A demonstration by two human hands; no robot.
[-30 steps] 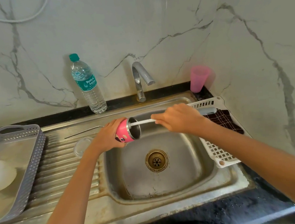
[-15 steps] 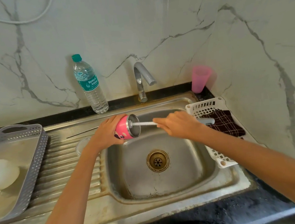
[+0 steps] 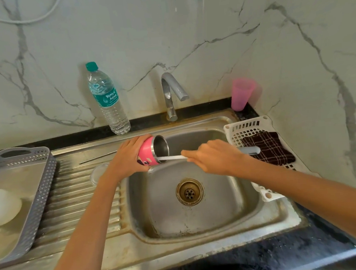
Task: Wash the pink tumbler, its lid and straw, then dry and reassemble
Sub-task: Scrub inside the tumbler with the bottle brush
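Observation:
My left hand (image 3: 127, 158) grips the pink tumbler (image 3: 149, 152), tipped on its side over the left rim of the sink (image 3: 201, 229), its steel mouth facing right. My right hand (image 3: 213, 156) holds a bottle brush (image 3: 171, 157) by its white shaft; the brush end sits inside the tumbler's mouth and the grey handle sticks out past my hand on the right. A clear round lid (image 3: 98, 173) lies on the drainboard left of the tumbler. A thin metal straw (image 3: 98, 157) lies on the drainboard behind it.
A water bottle (image 3: 107, 100) and the tap (image 3: 172, 90) stand at the back wall, a pink cup (image 3: 241, 93) in the corner. A white basket (image 3: 247, 129) with a dark checked cloth (image 3: 267, 147) sits right of the sink. A grey tray (image 3: 35, 199) is on the left.
The tumbler's mouth has turned more toward me and the brush shaft has dropped to its lower rim. My right hand has shifted slightly down and right.

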